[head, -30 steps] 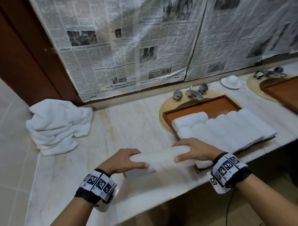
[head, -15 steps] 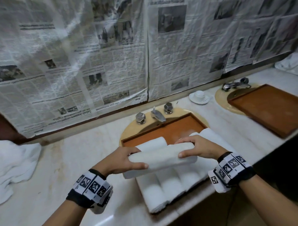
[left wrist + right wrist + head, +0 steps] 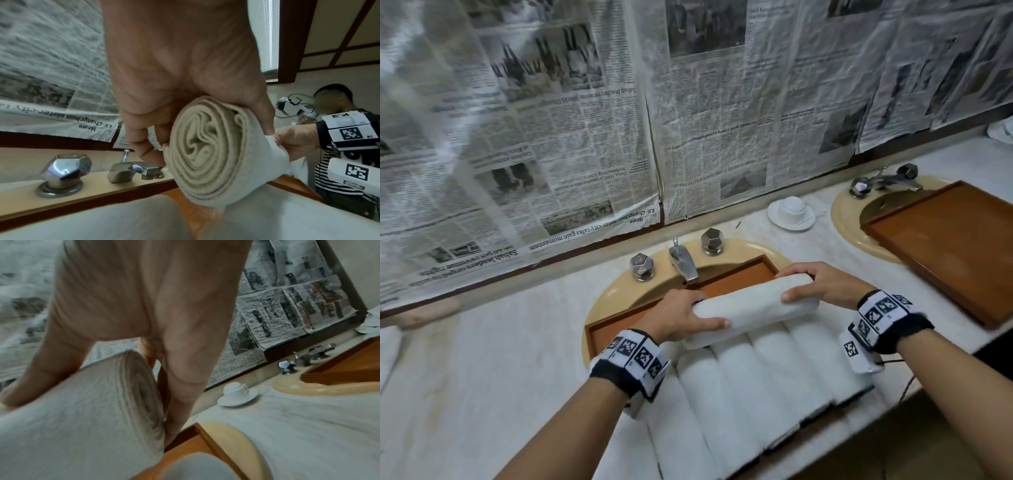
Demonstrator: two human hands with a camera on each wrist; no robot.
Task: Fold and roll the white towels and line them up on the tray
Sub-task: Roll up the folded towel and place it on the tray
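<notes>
The rolled towel (image 3: 753, 303) is held at both ends, lying crosswise just above the far ends of the towels already on the tray. The left hand (image 3: 674, 317) grips its left end, fingers curled over the far side and thumb along the near side; the left wrist view shows the spiral of the roll's end (image 3: 207, 149) between thumb and fingers. The right hand (image 3: 822, 284) grips the right end the same way, fingers wrapped over the top and thumb pressed on the near face; from the right wrist view the roll (image 3: 98, 405) sits under the palm (image 3: 156, 301).

Below it, a row of rolled white towels (image 3: 756, 380) lies side by side on the wooden tray (image 3: 602, 334), their lengths running toward the person, touching one another. Whether the held roll rests on them or hangs just clear cannot be told. The far part of the tray, near the tap, shows bare wood.

The tray sits over a cream sink (image 3: 613, 291) set into the pale marble worktop (image 3: 482, 359). Behind it stand a chrome tap (image 3: 683, 262) and two faceted knobs (image 3: 642, 267). To the right, a white cup upside down on a saucer (image 3: 791, 210) stands on the worktop, and beyond it a second wooden tray (image 3: 955, 246) lies across a second sink. Newspaper sheets (image 3: 585, 120) cover the wall behind.
</notes>
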